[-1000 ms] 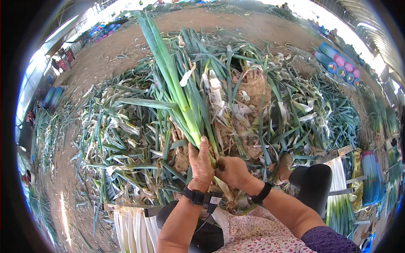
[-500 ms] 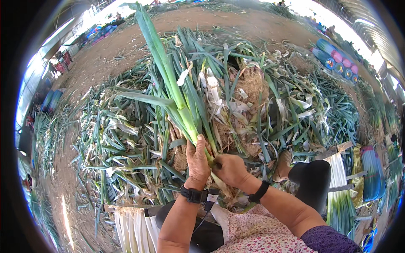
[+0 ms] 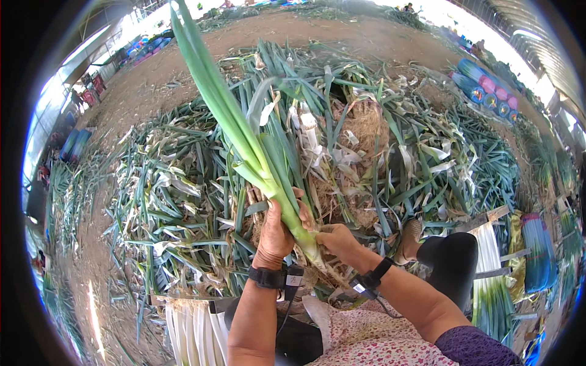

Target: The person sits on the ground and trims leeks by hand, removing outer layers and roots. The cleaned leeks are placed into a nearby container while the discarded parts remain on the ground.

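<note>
Green and long, a leek (image 3: 244, 143) slants over the heap (image 3: 183, 158) in front of me, its root end toward the apron (image 3: 366, 332). I see the left hand (image 3: 276, 235) with fingers wrapped round the lower stalk, and the right hand (image 3: 342, 243) with fingers pinching its side near the roots. White stalks (image 3: 194, 332) lie to the person's left.

A black strap (image 3: 264, 277) behind the left hand (image 3: 276, 235) bore a white-labelled box (image 3: 294, 279). Behind the right hand (image 3: 339, 241), a black band (image 3: 383, 268) preceded a purple sleeve (image 3: 476, 348). Below both, pink-flowered cloth (image 3: 378, 338) was worn.
</note>
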Motion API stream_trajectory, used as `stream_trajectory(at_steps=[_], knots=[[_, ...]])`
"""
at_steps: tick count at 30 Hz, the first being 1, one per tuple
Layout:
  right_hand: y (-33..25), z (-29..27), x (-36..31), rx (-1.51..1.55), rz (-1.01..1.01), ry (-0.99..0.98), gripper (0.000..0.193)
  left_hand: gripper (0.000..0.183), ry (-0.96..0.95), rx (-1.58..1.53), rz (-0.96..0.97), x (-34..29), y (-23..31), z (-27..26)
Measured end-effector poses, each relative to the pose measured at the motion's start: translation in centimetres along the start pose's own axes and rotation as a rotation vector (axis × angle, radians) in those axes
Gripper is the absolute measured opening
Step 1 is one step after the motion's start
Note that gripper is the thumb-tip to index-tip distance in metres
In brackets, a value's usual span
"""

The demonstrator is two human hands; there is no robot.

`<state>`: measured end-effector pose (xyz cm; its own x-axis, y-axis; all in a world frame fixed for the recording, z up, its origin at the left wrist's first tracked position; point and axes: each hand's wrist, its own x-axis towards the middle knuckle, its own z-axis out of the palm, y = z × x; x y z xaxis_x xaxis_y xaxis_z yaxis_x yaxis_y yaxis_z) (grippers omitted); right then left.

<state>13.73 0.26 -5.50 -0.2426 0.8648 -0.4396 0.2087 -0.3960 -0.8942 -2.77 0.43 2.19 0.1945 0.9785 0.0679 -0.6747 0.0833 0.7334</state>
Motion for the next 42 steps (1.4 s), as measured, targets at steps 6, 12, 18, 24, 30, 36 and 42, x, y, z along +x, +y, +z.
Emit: stream_trajectory(at_steps=[6,12,18,24,30,36,42], knots=[[3.6,0.3,-0.7,0.25,0.222,0.121,0.029,0.072,-0.048,0.023,0.042,-0.5,1.2,-0.7],[20.3,-11.6,-3.8,-1.06,0.218,0.182,0.03,0.064,0.061,-0.078,0.165,-1.6,5.5,-2.2],[14.0,-8.7,-2.2,-0.123,-0.091,0.258,0.044,0.068,0.159,-0.16,0.08,-0.7,3.8,-2.6],[-0.6,1.4,-3.1,0.144,-0.06,-0.306,0.03,0.07,0.238,-0.166,0.043,0.3,2.6,-0.7],[0.1,1.9,-2.2,0.243,-0.162,-0.293,0.032,0.072,0.228,-0.15,0.045,0.6,2.2,-1.4],[4.9,0.1,-0.3,-1.157,-0.132,-0.229,0.029,0.065,0.165,-0.283,0.058,0.6,2.9,-1.1],[21.7,-10.7,-5.9,-1.34,0.246,-0.336,0.037,0.058,0.282,-0.111,0.286,1.2,6.1,-3.1]])
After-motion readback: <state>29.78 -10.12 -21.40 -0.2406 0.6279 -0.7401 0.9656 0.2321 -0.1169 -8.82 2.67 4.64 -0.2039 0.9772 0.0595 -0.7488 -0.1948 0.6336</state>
